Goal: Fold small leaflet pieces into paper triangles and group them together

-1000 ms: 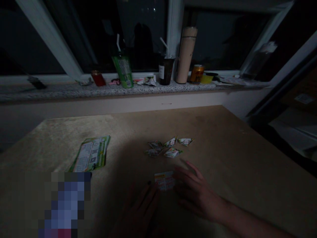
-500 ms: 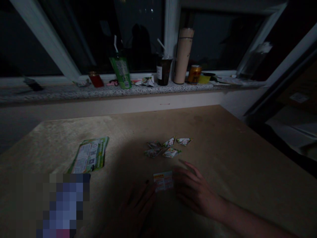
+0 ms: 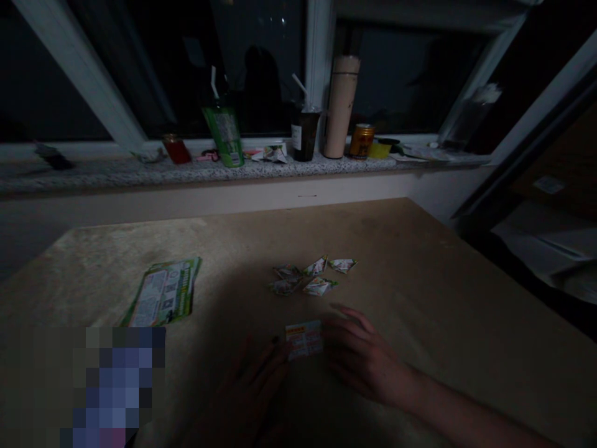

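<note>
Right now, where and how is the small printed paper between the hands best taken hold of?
Probably by its left and right edges, thumb and finger pinching each from the side: the paper looks thin and nearly flat on the table, leaving little height to grasp, and the left hand and right hand flank those edges.

I count two hands of mine, one left hand [image 3: 254, 386] and one right hand [image 3: 373, 361], with one small printed paper [image 3: 305, 341] between them. At twelve o'clock lie five pointed paper folds [image 3: 318, 285]; near half past ten, one stack of green leaflets [image 3: 164, 291], its sheets too overlapped to count. Along the windowsill [image 3: 153, 176] I find two cups, one green cup [image 3: 224, 135] at eleven and one dark cup [image 3: 305, 135] at twelve, one thermos flask [image 3: 341, 107] at twelve and one gold can [image 3: 362, 142] toward one.
</note>
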The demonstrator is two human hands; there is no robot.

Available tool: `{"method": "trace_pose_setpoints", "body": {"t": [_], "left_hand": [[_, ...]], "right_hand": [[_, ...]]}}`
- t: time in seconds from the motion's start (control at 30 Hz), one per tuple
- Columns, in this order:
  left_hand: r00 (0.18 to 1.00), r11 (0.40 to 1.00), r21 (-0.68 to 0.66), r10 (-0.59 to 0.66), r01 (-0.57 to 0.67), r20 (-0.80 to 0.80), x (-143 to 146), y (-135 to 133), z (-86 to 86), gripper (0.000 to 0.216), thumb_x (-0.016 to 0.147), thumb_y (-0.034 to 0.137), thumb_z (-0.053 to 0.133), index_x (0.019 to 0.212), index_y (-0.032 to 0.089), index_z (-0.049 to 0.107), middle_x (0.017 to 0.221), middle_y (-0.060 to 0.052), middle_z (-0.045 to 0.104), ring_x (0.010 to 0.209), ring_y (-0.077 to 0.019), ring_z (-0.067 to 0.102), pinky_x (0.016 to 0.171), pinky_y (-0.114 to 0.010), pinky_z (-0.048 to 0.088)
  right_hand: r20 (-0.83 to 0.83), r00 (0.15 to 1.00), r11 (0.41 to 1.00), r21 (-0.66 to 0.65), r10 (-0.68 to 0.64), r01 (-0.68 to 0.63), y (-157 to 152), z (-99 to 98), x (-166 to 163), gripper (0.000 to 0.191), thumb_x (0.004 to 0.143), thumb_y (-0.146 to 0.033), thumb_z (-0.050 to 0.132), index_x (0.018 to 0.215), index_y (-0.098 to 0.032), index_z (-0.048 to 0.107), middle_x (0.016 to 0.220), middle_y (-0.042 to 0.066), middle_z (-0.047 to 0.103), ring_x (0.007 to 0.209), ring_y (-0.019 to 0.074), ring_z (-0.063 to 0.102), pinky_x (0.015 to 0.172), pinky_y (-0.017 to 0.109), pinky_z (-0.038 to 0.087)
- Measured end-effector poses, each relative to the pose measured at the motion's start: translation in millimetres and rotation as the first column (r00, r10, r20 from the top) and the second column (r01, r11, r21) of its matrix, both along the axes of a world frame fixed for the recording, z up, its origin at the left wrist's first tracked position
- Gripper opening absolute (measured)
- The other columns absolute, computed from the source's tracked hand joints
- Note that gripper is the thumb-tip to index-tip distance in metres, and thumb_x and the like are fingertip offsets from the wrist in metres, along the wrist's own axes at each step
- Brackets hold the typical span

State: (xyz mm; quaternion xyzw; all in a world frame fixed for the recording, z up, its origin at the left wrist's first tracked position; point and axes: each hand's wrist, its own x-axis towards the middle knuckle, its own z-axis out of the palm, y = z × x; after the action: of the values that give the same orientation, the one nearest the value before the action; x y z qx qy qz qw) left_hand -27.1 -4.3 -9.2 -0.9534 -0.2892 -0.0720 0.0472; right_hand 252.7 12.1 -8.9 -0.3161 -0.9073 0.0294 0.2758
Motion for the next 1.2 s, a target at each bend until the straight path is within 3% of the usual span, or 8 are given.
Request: {"method": "trace_pose_setpoints", "body": {"t": [0.17,0.47,0.63,0.83,1.03,1.2], "left_hand": [[0.999,1.000,-0.005,0.026,-0.026,-0.020,3.7,-0.7,10.4,0.056,0.088,0.033,0.055,0.139,0.015,0.040,0.145,-0.007,0.040,0.132,-0.0240,0.035,0.110,-0.041,0.024],[0.998,1.000,-0.015,-0.023,0.023,-0.054,0.5,3.0,8.2,0.053,0.089,0.039,0.054,0.137,0.016,0.044,0.147,-0.008,0.036,0.134,-0.0254,0.034,0.110,-0.044,0.024],[0.998,0.997,-0.075,-0.032,0.028,-0.050,-2.2,4.9,2.4,0.058,0.092,0.039,0.049,0.144,0.020,0.033,0.148,-0.007,0.035,0.136,-0.0257,0.030,0.112,-0.050,0.012],[0.999,0.995,-0.100,-0.035,0.031,-0.038,-2.7,4.2,2.4,0.054,0.090,0.038,0.054,0.138,0.017,0.041,0.150,-0.006,0.031,0.137,-0.0244,0.028,0.114,-0.049,0.001],[0.998,0.989,-0.138,0.055,-0.048,0.041,6.7,4.6,7.6,0.050,0.089,0.028,0.055,0.137,0.021,0.042,0.140,-0.005,0.048,0.129,-0.0234,0.041,0.113,-0.048,0.015],[0.998,0.991,-0.115,0.070,-0.069,0.008,19.1,5.0,13.3,0.047,0.092,0.026,0.054,0.137,0.021,0.043,0.133,-0.003,0.054,0.123,-0.0215,0.046,0.114,-0.047,0.013]], "right_hand": [[-0.001,1.000,1.000,-0.015,0.000,0.000,0.5,4.1,-1.4,0.013,0.091,-0.019,0.052,0.098,-0.018,0.063,0.100,0.006,0.067,0.111,0.0221,0.055,0.106,0.050,0.035],[-0.006,1.000,1.000,-0.008,-0.009,0.009,1.0,5.5,-3.2,0.012,0.091,-0.020,0.052,0.095,-0.018,0.063,0.097,0.006,0.067,0.107,0.0215,0.056,0.104,0.047,0.036],[-0.005,1.000,1.000,-0.026,-0.005,0.005,0.9,6.3,-3.0,0.013,0.092,-0.020,0.051,0.094,-0.018,0.063,0.098,0.006,0.067,0.107,0.0207,0.056,0.105,0.048,0.034],[-0.019,1.000,0.999,-0.046,-0.010,0.009,1.8,4.3,-2.9,0.013,0.091,-0.019,0.050,0.094,-0.018,0.063,0.096,0.006,0.066,0.106,0.0212,0.056,0.104,0.047,0.034],[-0.024,1.000,0.998,-0.064,-0.001,-0.001,4.2,1.0,-5.2,0.009,0.091,-0.021,0.052,0.088,-0.020,0.061,0.091,0.004,0.065,0.097,0.0186,0.057,0.102,0.044,0.036],[0.007,1.000,0.998,-0.059,-0.004,0.005,3.3,-1.9,-7.6,0.010,0.091,-0.021,0.051,0.084,-0.019,0.059,0.092,0.006,0.062,0.097,0.0204,0.056,0.098,0.043,0.039]]}}
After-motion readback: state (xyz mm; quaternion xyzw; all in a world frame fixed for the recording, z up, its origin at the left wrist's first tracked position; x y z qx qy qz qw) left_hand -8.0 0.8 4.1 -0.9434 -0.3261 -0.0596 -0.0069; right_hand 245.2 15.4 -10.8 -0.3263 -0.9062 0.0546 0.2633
